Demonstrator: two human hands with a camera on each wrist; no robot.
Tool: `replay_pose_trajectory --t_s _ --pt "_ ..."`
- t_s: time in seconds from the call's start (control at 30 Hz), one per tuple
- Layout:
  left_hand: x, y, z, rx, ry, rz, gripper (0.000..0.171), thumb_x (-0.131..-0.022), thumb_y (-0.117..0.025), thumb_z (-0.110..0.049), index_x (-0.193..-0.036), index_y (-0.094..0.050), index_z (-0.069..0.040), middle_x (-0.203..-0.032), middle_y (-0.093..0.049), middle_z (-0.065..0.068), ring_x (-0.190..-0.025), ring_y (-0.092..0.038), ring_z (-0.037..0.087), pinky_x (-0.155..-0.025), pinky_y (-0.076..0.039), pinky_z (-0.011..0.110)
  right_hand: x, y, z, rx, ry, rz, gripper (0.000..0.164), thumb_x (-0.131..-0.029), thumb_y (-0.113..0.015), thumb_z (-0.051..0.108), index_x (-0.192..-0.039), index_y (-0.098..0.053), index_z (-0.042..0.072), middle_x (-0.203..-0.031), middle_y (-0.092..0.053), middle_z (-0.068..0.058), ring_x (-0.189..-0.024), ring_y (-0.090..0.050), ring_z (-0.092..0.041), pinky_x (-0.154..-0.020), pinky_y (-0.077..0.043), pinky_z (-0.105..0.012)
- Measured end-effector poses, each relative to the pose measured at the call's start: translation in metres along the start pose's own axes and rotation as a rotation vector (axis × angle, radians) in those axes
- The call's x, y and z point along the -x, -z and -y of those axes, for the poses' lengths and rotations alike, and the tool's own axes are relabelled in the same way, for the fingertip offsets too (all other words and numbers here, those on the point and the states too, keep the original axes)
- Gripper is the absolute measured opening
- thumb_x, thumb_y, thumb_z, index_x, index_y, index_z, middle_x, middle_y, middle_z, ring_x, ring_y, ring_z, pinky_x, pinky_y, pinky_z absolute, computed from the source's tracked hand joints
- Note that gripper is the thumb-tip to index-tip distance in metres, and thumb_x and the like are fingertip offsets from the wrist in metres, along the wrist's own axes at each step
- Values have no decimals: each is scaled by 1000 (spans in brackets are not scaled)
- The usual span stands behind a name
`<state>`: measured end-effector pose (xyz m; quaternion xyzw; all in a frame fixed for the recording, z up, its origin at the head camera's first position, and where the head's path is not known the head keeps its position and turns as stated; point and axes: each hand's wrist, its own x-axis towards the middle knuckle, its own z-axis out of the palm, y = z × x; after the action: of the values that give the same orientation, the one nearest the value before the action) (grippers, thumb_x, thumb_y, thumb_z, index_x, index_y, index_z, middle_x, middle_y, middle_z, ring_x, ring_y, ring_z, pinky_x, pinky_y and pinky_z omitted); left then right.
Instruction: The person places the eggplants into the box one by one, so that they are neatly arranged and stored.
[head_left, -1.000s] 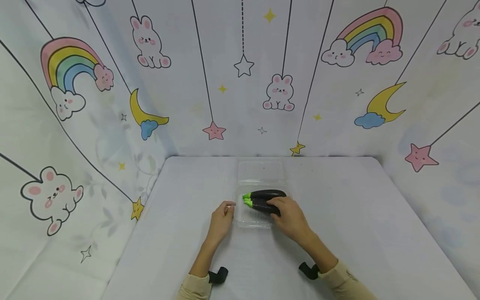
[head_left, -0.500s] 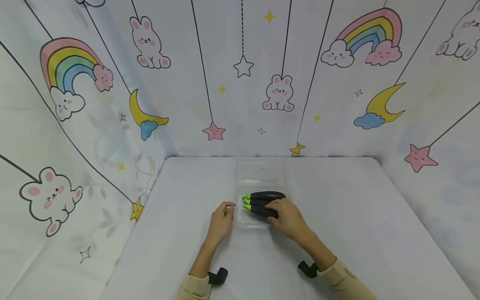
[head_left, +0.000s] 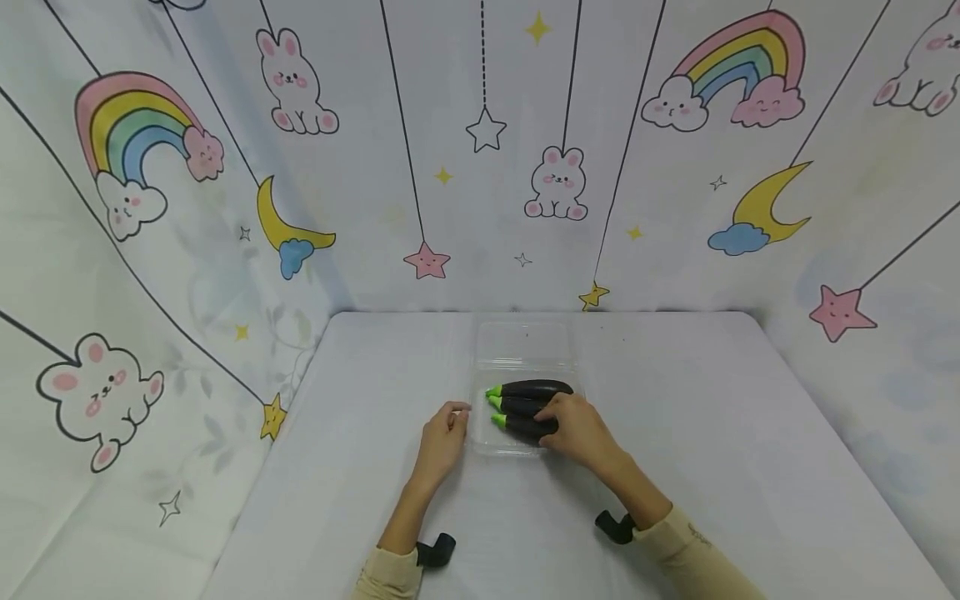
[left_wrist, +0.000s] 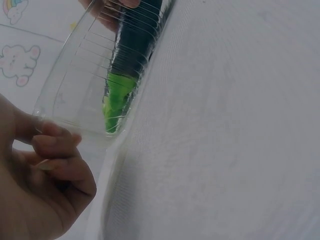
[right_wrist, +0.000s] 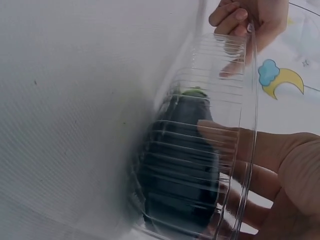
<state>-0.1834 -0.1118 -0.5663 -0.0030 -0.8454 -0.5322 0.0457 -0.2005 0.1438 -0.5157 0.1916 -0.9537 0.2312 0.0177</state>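
Note:
Three dark eggplants with green stem ends lie side by side in a clear plastic clamshell box [head_left: 506, 452]: a far eggplant [head_left: 536, 388], a middle eggplant [head_left: 516, 406] and a near eggplant [head_left: 521, 427]. My right hand [head_left: 581, 429] holds the right end of the near eggplant, thumb on its front side, fingers over the top. In the right wrist view that eggplant [right_wrist: 180, 155] shows through the ribbed wall. At the box's left side, my left hand [head_left: 442, 446] pinches the rim; curled fingers [left_wrist: 57, 145] show there in the left wrist view.
The box's clear lid [head_left: 522, 343] lies folded back toward the far edge of the white table [head_left: 360, 383]. Behind and beside the table hangs a white cloth [head_left: 360, 167] printed with rabbits, stars and rainbows.
The near eggplant has shifted toward the front of the box with my right hand, opening a gap from the middle one, which now shows more. My left hand has stayed put.

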Motion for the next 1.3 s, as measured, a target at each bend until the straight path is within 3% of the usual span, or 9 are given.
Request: replay_pose_trajectory --t_s 0.27,0.4,0.5,0.6,0.73,0.93,1.1,1.2,1.3 --pt "-1 -1 0 -10 4 -15 27 -108 -54 -18 -123 -69 -4 -71 -55 -1 -57 -45 12 -51 -36 25 -2 0 -2 -13 -17 -2 38 -66 -99 14 -100 -81 11 -93 -72 1 -87 -61 -17 -80 -53 -41" --pt "-1 -1 1 11 16 -23 35 -106 -57 -21 -135 -60 -2 -81 -58 2 -64 -50 13 -58 -43 27 -1 5 -1 -27 -30 -6 36 -72 -97 23 -103 -81 13 -94 -73 2 -91 -64 -17 -83 -54 -41" --pt "-2 3 -1 29 35 -29 48 -105 -59 -27 -145 -49 -3 -93 -60 6 -74 -54 15 -66 -47 31 0 12 -1 -42 -8 -43 36 -78 -94 31 -107 -81 14 -97 -75 2 -95 -66 -18 -84 -55 -43" --pt "-6 8 -5 22 38 -33 51 -106 -59 -30 -147 -47 -2 -99 -59 9 -80 -56 19 -69 -48 34 -2 20 -6 -68 39 -137 33 -82 -91 32 -107 -81 12 -98 -76 2 -95 -67 -20 -81 -55 -43" --pt "-14 13 -11 -44 7 -26 48 -106 -59 -28 -144 -50 -1 -100 -58 10 -80 -56 20 -68 -48 34 -11 32 -22 -122 65 -266 21 -86 -88 25 -100 -81 12 -92 -76 2 -89 -68 -25 -75 -54 -43" --pt "-30 17 -26 -185 -38 -3 50 -107 -57 -29 -145 -49 1 -105 -53 10 -82 -55 19 -68 -46 32 -32 40 -53 -93 49 -354 11 -88 -84 21 -93 -80 12 -86 -76 -1 -81 -69 -23 -70 -54 -42" --pt "-51 17 -36 -186 -43 17 44 -107 -54 -22 -143 -51 2 -109 -53 14 -87 -55 23 -73 -47 37 -44 36 -73 -60 -11 -409 13 -88 -81 22 -90 -76 10 -83 -74 -5 -75 -68 -22 -63 -53 -41" --pt "-65 14 -37 -149 -23 41 42 -106 -51 -18 -142 -52 3 -112 -54 15 -94 -55 25 -80 -48 39 -47 36 -80 -94 -71 -399 22 -88 -81 26 -97 -74 7 -90 -74 -10 -77 -70 -25 -63 -54 -43" --pt "-77 11 -36 -116 6 56 45 -104 -52 -17 -142 -51 6 -115 -54 19 -100 -56 29 -86 -49 43 -51 35 -88 -149 -144 -308 41 -90 -81 33 -114 -71 1 -106 -73 -16 -88 -73 -30 -68 -57 -46"
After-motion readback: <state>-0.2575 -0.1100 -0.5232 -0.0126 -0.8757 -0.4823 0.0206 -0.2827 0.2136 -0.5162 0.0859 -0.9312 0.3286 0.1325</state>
